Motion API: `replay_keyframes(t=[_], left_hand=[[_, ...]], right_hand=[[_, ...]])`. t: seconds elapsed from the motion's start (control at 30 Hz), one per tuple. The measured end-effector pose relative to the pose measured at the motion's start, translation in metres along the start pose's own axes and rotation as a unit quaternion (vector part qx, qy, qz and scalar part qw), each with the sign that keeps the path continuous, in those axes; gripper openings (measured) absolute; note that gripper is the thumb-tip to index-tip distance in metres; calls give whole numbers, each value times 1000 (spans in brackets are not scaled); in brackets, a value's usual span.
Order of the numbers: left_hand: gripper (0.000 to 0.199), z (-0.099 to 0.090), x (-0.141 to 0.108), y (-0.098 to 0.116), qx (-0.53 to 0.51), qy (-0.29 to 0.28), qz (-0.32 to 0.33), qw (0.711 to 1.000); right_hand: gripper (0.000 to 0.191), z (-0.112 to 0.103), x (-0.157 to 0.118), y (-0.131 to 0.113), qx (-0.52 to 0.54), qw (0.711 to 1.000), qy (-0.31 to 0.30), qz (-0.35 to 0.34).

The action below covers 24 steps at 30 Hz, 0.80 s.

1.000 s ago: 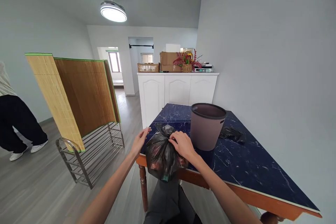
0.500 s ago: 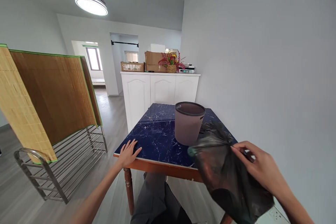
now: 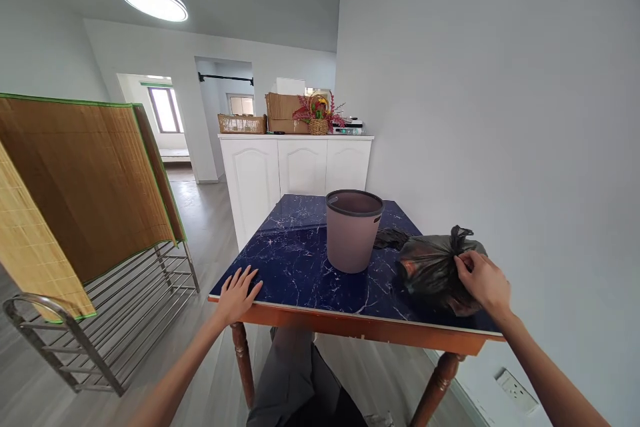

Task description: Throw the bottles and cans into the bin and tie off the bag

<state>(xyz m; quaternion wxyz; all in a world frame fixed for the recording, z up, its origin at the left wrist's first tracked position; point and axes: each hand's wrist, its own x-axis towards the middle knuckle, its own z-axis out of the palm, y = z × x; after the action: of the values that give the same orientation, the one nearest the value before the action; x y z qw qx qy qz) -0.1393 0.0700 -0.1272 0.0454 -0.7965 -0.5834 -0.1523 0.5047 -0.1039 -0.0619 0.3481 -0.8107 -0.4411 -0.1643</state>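
Note:
My right hand [image 3: 484, 283] pinches the gathered neck of a filled black garbage bag [image 3: 433, 270] at the right side of the blue marbled table [image 3: 295, 273]. The bag is bunched at the top, and its contents show only dimly through the plastic. With fingers spread, my left hand [image 3: 237, 295] lies flat on the table's front left corner. Between the hands stands an upright mauve trash can [image 3: 353, 237] with a dark rim. Behind it to the right lies a crumpled piece of black plastic [image 3: 391, 238].
A metal rack [image 3: 125, 307] draped with a bamboo mat [image 3: 90, 187] stands at the left. Beyond the table is a white cabinet [image 3: 303, 163] bearing cardboard boxes [image 3: 287, 112] and a flower basket [image 3: 319, 125]. The wall [image 3: 490, 113] runs close along the right, with a power socket [image 3: 517, 389] low down.
The garbage bag has moved from in front of the table's right edge up and back onto the tabletop, still in my right hand. My left hand stays on the corner.

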Motion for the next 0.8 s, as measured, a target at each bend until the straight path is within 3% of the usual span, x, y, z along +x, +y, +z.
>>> replay_keyframes(t=[0.13, 0.2, 0.27, 0.33, 0.43, 0.5, 0.6, 0.7, 0.8], left_hand=[[58, 1, -1, 0, 11, 16, 10, 1000], [58, 2, -2, 1, 13, 23, 10, 1000], [57, 2, -4, 2, 17, 34, 14, 999], [56, 3, -5, 4, 25, 51, 22, 998], [56, 1, -6, 6, 43, 71, 35, 996], [57, 0, -7, 6, 51, 72, 42, 995], [57, -2, -7, 6, 51, 70, 49, 995], [57, -4, -7, 6, 41, 69, 51, 995], [56, -4, -7, 7, 25, 68, 44, 996]], right_hand=[[32, 15, 4, 6, 2, 1000, -20, 17], [37, 15, 0, 3, 2, 1000, -2, 17], [46, 15, -7, -8, 5, 999, 33, 6], [51, 18, -12, -27, 46, 997, 32, -47], [46, 39, -14, -66, 140, 978, -47, -148], [48, 62, -11, -93, 173, 964, -98, -177], [70, 96, -6, -127, 195, 949, -148, -200], [89, 116, -8, -147, 187, 941, -183, -215], [89, 126, -15, -155, 159, 937, -217, -221]])
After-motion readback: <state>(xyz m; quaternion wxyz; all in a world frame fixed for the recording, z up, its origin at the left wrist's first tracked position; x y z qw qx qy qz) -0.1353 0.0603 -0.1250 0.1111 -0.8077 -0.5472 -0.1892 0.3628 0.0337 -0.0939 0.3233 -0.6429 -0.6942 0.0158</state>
